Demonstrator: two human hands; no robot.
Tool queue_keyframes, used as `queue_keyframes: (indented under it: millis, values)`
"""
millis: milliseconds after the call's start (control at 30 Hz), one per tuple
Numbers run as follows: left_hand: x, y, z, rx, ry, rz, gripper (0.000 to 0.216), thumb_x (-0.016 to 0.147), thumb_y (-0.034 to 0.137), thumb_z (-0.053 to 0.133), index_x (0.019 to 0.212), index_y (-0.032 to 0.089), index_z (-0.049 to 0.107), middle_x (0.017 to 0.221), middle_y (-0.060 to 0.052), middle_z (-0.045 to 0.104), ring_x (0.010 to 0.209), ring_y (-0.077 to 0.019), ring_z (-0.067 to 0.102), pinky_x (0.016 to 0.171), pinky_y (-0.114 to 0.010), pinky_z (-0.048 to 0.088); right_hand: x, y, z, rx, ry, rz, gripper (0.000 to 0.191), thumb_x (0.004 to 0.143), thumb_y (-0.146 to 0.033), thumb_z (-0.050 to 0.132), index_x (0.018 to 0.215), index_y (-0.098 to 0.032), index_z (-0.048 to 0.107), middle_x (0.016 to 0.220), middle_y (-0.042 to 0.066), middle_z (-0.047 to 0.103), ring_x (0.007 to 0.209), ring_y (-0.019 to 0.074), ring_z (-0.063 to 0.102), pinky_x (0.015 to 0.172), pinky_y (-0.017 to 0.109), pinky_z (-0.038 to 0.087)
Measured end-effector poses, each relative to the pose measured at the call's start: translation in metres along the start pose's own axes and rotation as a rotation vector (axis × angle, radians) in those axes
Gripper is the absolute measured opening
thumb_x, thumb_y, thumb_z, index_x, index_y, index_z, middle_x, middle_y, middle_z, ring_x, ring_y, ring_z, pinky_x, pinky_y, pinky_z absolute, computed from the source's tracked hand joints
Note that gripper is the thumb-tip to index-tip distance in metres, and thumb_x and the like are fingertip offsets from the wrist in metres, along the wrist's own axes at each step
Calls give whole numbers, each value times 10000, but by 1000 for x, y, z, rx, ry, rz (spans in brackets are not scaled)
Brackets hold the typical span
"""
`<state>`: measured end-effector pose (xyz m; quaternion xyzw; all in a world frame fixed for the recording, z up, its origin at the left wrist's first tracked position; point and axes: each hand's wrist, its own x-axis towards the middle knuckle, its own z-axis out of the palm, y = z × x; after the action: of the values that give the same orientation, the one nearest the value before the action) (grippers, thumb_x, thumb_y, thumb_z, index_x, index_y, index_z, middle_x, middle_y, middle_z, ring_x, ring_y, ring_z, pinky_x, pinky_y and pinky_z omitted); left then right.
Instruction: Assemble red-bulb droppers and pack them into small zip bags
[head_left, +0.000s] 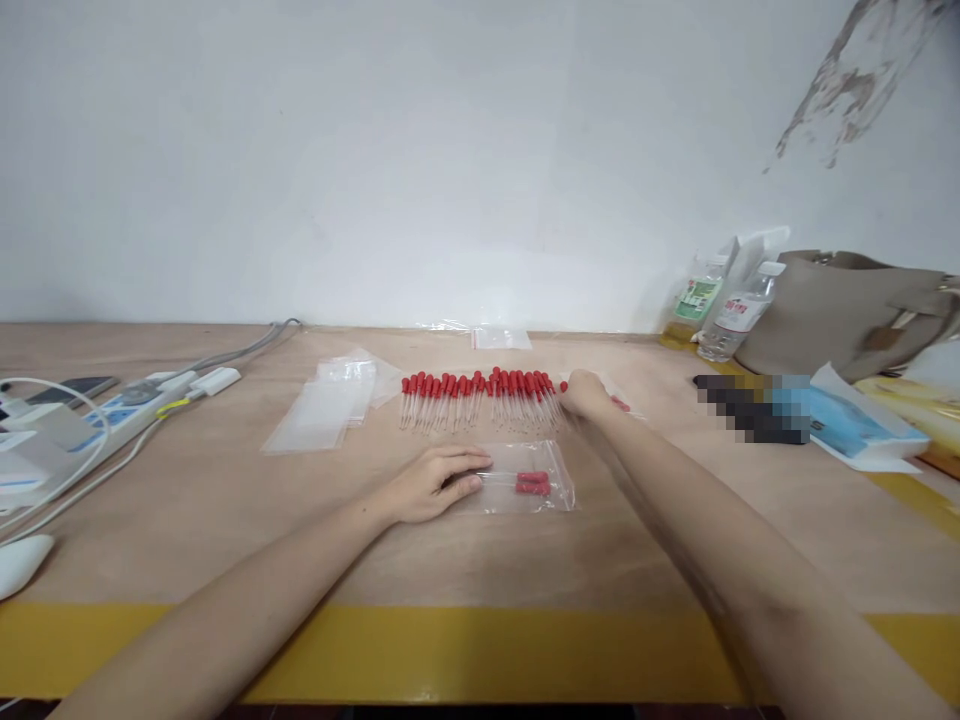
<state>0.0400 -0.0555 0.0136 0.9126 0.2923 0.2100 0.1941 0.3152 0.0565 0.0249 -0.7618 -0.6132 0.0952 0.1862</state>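
Observation:
My left hand lies with its fingers apart on the left part of a clear plastic zip bag. Inside the bag, two droppers with red bulbs lie side by side. Behind it, several glass droppers form a long row, red bulbs towards the wall and thin tips towards me. At the row's right end my right hand is closed, its fingertips turned away from view. One red bulb shows right beside its fingers; whether they grip that dropper is hidden.
Flat clear bags are stacked left of the row, and another bag lies by the wall. A power strip with cables is at left. Bottles, a grey handbag and a blue packet occupy the right.

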Motion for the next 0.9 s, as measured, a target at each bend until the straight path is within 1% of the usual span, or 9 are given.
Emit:
queue_keyframes:
  millis: [133,267,333,400,600,667,767,833,900]
  values:
    - [1,0,1,-8,10,18,347,870,325,444,1182,201,530,1202,-67,550,1111,-175,500,969,-343,384,-5,4,-12,71,23,-14,173,739,-250,537,828,-106,570,796,176,628,776,240,608,625,271,427]
    - [0,-1,3,13,33,4,374,853,329,470,1199,192,508,1197,-69,554,1103,-184,505,954,-341,395,-33,25,-19,251,26,-89,192,837,-236,326,951,-157,458,646,36,576,551,131,560,522,227,422]
    - [0,-1,3,30,48,-8,400,845,337,482,1217,190,484,1191,-70,557,1089,-187,512,937,-342,408,-52,36,-13,612,18,-116,196,804,-227,363,993,-177,377,574,-34,505,461,107,499,457,214,406]
    - [0,-1,3,42,44,-12,398,845,338,481,1215,191,482,1191,-69,555,1081,-187,514,929,-343,412,-69,42,-4,860,28,-84,266,763,-224,413,1010,-199,317,560,-74,462,405,94,452,406,209,392]
    - [1,-1,3,46,37,-10,369,850,339,472,1191,202,502,1194,-64,551,1108,-192,493,944,-357,396,-97,36,15,1213,110,-32,422,664,-251,586,972,-243,298,607,-88,487,469,108,534,458,246,489]
    - [1,-1,3,45,32,-17,386,851,346,471,1208,201,486,1195,-68,548,1099,-193,498,935,-354,402,-103,32,15,1306,63,6,428,635,-252,635,926,-246,323,632,-81,512,510,110,568,518,268,520]
    - [0,-1,2,49,28,-30,417,851,359,469,1239,206,453,1198,-71,542,1077,-194,509,917,-354,412,-111,29,12,1407,-100,72,406,608,-285,689,862,-232,376,647,-62,547,578,120,610,628,298,533]
    - [0,-1,2,51,27,-34,431,851,364,471,1252,213,437,1203,-70,538,1075,-197,510,913,-359,413,-114,33,8,1395,-220,46,390,593,-322,712,827,-214,420,664,-40,578,616,123,619,661,297,519]
    - [1,-1,2,49,28,-33,436,849,367,473,1257,219,431,1209,-69,534,1080,-200,506,914,-362,411,-116,38,6,1289,-328,-53,372,581,-353,724,805,-190,476,676,-20,601,619,112,604,638,270,498]
